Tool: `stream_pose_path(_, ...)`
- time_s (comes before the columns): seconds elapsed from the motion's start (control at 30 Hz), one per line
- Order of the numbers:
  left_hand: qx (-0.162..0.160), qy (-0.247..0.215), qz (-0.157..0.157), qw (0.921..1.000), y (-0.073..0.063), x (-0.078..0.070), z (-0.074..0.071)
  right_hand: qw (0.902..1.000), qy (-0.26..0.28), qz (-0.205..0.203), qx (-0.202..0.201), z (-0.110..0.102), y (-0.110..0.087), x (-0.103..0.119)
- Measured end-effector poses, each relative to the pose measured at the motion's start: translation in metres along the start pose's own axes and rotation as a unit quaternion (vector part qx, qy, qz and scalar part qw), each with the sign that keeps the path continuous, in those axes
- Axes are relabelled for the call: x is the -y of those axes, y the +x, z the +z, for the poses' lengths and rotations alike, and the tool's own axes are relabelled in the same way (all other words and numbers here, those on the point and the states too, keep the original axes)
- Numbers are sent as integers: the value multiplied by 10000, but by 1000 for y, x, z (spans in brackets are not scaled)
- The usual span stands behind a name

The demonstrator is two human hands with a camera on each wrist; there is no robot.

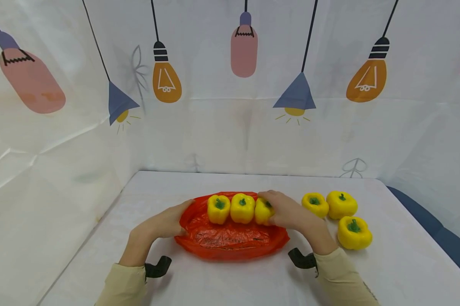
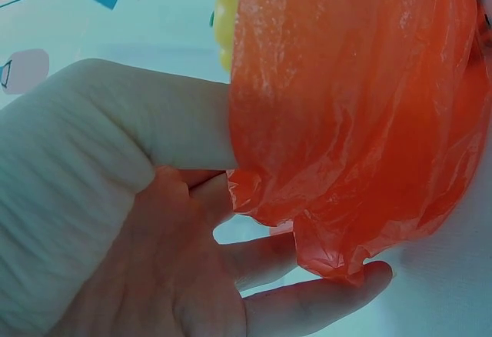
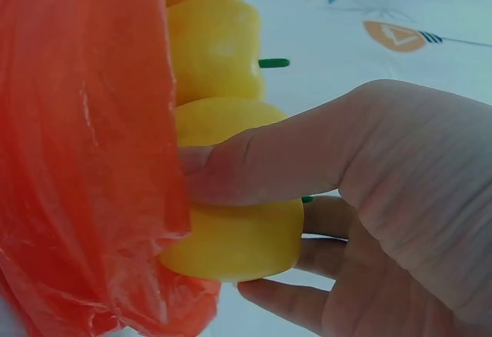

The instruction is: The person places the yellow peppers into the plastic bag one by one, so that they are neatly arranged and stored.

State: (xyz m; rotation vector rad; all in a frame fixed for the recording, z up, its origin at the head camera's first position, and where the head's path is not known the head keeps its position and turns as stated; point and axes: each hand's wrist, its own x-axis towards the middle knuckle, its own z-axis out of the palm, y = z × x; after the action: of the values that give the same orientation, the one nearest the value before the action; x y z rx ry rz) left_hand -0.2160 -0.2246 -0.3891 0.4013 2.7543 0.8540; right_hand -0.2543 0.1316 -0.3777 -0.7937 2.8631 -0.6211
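A red plastic bag lies spread on the table with three yellow bell peppers in a row along its far side. My left hand grips the bag's left edge, its thumb tucked behind the red film in the left wrist view. At the right end of the row, my right hand holds a yellow bell pepper, thumb across its near side and fingers round the far side. The middle bell pepper and the left bell pepper stand upright beside it, green stems up.
To the right of the bag, three more yellow bell peppers rest on the white table: one at the back, another left of it, a third nearer. A dark blue chair stands beyond the right edge.
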Motion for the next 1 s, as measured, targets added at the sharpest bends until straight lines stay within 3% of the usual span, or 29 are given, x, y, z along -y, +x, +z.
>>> stream_pose_path(0.77,45,-45,101,9999,1,0,0,9993,183,324,87,-3,-6,-5)
stream_pose_path(1.0,5,-125,-55,9999,2,1,0,9994,138,304,15,-9,-14,-10)
